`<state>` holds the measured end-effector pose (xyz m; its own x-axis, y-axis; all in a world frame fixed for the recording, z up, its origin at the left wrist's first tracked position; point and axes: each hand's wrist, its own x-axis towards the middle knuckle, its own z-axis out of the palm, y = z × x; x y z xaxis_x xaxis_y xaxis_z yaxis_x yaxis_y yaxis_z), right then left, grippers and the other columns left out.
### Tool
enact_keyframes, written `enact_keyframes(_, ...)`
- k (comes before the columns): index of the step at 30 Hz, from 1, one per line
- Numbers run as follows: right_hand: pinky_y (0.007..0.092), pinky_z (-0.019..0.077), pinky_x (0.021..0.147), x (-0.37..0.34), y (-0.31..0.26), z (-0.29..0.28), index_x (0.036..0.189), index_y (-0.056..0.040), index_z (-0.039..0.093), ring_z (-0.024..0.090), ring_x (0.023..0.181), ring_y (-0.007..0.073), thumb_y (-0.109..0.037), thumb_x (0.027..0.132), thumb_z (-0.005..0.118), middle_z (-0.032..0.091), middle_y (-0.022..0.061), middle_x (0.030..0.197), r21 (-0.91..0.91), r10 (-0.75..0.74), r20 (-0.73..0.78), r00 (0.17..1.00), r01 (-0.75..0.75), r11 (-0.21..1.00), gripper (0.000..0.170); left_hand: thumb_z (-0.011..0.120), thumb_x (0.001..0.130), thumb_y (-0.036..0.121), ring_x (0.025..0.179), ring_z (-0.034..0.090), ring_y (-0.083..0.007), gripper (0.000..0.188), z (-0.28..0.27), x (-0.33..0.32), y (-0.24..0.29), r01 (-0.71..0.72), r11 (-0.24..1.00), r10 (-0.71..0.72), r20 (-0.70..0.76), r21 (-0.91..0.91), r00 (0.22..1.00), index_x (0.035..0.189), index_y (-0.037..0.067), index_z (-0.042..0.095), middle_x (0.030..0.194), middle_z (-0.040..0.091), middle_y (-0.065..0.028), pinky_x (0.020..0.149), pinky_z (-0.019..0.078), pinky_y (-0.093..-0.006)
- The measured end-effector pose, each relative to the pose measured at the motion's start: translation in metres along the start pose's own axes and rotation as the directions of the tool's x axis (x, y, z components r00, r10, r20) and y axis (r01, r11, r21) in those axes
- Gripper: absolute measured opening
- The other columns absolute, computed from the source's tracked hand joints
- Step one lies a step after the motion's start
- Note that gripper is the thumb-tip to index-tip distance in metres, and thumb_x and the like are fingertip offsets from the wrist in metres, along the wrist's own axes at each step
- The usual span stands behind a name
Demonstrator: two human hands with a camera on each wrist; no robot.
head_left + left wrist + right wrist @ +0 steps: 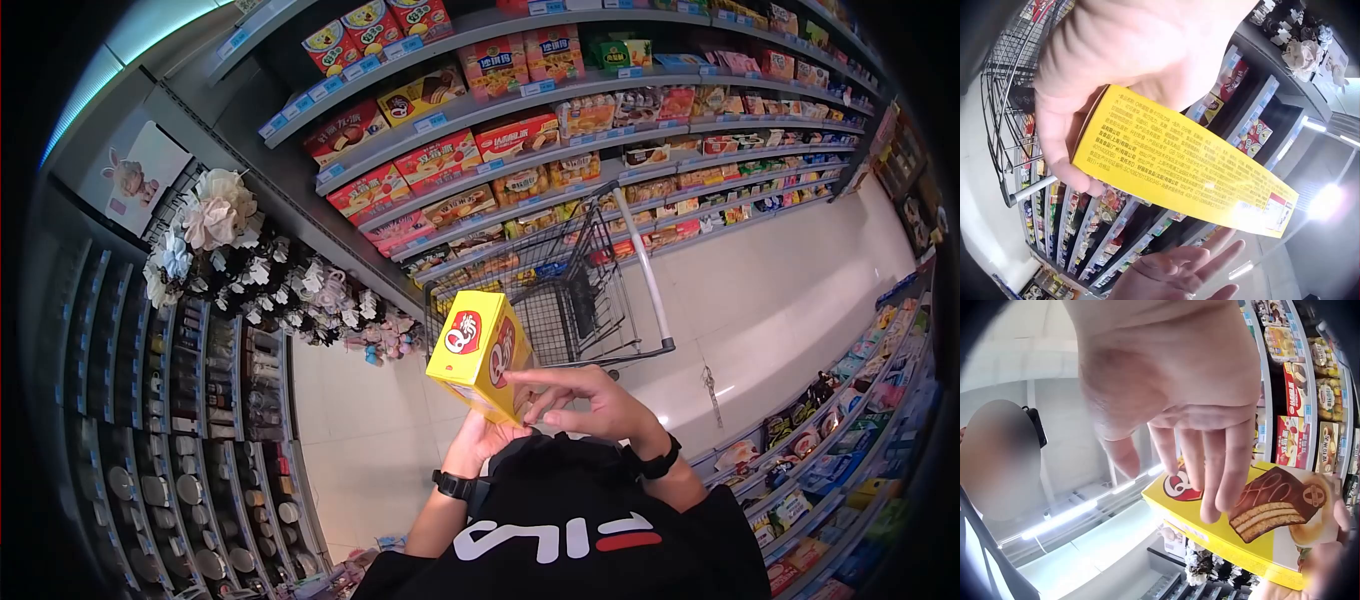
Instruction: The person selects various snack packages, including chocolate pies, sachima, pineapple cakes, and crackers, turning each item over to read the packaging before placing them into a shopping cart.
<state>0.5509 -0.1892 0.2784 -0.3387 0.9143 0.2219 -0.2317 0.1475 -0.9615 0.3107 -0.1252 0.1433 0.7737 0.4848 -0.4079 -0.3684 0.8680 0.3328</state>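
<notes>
A yellow snack cake box (468,345) with a red and white logo is held up before the person's chest. The left hand (485,442) grips it around its lower end. Small print covers the box side (1166,165) seen in the left wrist view, with the left fingers (1060,150) wrapped over the near end. The right hand (590,402) is at the box's picture face, fingers loosely straight and a fingertip right at the surface. A chocolate-coated layered cake picture (1275,503) shows beside those fingers in the right wrist view.
A wire shopping cart (560,310) stands just beyond the box, its grey handle (645,265) to the right. Shelves of boxed snacks (430,155) rise ahead. Hair accessories (270,270) hang at the left, and a low shelf of packets (840,410) runs along the right.
</notes>
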Motion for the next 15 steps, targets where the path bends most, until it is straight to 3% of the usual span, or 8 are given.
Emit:
enact_keyframes(2,0.0294,0.0575,0.083,0.0,0.014,0.003,0.152,-0.0082,0.05,0.072,0.099,0.0167,-0.027,0.097,0.066,0.07,0.0137,0.122,-0.02,-0.003,-0.085,0.996,0.001,1.0,0.061,0.043,0.107,0.054,0.103,0.071,-0.028,0.062,-0.012,-0.002,0.007,-0.025,0.994,0.028,-0.03,0.102,0.999,0.149,0.009,0.042,0.13,0.065,-0.0151,0.078,0.0646,-0.0403)
enact_keyframes(3,0.0292,0.0581,0.081,-0.001,0.019,0.002,0.152,-0.0067,0.048,0.071,0.098,0.0157,-0.028,0.097,0.067,0.069,0.0129,0.124,0.12,0.129,-0.179,0.975,-0.108,0.987,0.062,0.043,0.107,0.054,0.103,0.071,-0.028,0.062,-0.01,-0.005,0.012,-0.022,0.995,0.025,-0.033,0.102,0.999,0.149,0.009,0.042,0.13,0.065,-0.0151,0.078,0.0646,-0.0403)
enact_keyframes(4,0.0291,0.0587,0.078,-0.001,0.025,0.0,0.153,-0.0051,0.045,0.069,0.098,0.0146,-0.029,0.098,0.069,0.067,0.012,0.126,0.267,0.268,-0.25,0.93,-0.2,0.943,0.065,0.043,0.108,0.052,0.102,0.071,-0.0252,0.058,-0.007,-0.007,0.018,-0.129,0.973,0.166,-0.191,0.19,0.967,0.148,0.01,0.042,0.13,0.065,-0.0132,0.078,0.0643,-0.0397)
enact_keyframes(5,0.0291,0.0587,0.078,-0.001,0.032,-0.003,0.153,-0.0051,0.045,0.069,0.098,0.0146,-0.029,0.098,0.069,0.067,0.012,0.126,0.27,0.27,-0.25,0.93,-0.201,0.942,0.065,0.042,0.109,0.05,0.101,0.071,-0.0224,0.054,-0.003,-0.011,0.024,-0.217,0.931,0.311,-0.33,0.292,0.891,0.147,0.012,0.043,0.13,0.065,-0.0114,0.078,0.0641,-0.039)
enact_keyframes(9,0.0279,0.058,0.079,0.009,0.048,-0.002,0.144,0.0022,0.046,0.067,0.098,0.0135,-0.031,0.091,0.079,0.067,0.0081,0.118,0.349,0.339,-0.297,0.893,-0.229,0.909,0.071,0.043,0.111,0.044,0.127,0.055,-0.0148,0.046,-0.009,-0.033,0.052,-0.378,0.687,0.636,-0.263,0.621,0.725,0.149,0.017,0.037,0.139,0.056,-0.0034,0.105,0.0476,-0.0398)
enact_keyframes(11,0.0256,0.0549,0.084,0.016,0.06,0.005,0.139,0.0028,0.05,0.066,0.095,0.0121,-0.027,0.082,0.087,0.066,0.0064,0.114,0.015,0.242,-0.406,0.881,-0.259,0.966,0.074,0.042,0.111,0.046,0.13,0.053,-0.0159,0.048,-0.01,-0.045,0.062,-0.405,0.682,0.65,-0.251,0.609,0.717,0.149,0.017,0.036,0.14,0.054,-0.0044,0.108,0.0457,-0.0408)
enact_keyframes(13,0.026,0.0518,0.09,0.022,0.069,0.008,0.133,0.0018,0.054,0.064,0.096,0.0117,-0.021,0.075,0.093,0.067,0.006,0.111,0.011,0.258,-0.414,0.873,-0.279,0.96,0.073,0.04,0.111,0.049,0.133,0.05,-0.0171,0.05,-0.013,-0.05,0.072,-0.44,0.673,0.668,-0.234,0.594,0.706,0.15,0.017,0.036,0.141,0.053,-0.0054,0.11,0.0437,-0.0418)
enact_keyframes(15,0.0291,0.0491,0.097,0.032,0.069,0.012,0.135,-0.0005,0.053,0.059,0.103,0.0099,-0.014,0.073,0.093,0.062,0.0038,0.115,-0.189,0.197,-0.365,0.91,-0.28,0.941,0.075,0.035,0.109,0.057,0.136,0.049,-0.0209,0.059,-0.018,-0.053,0.082,-0.568,0.659,0.725,-0.219,0.493,0.653,0.154,0.019,0.034,0.147,0.051,-0.0083,0.108,0.0461,-0.043)
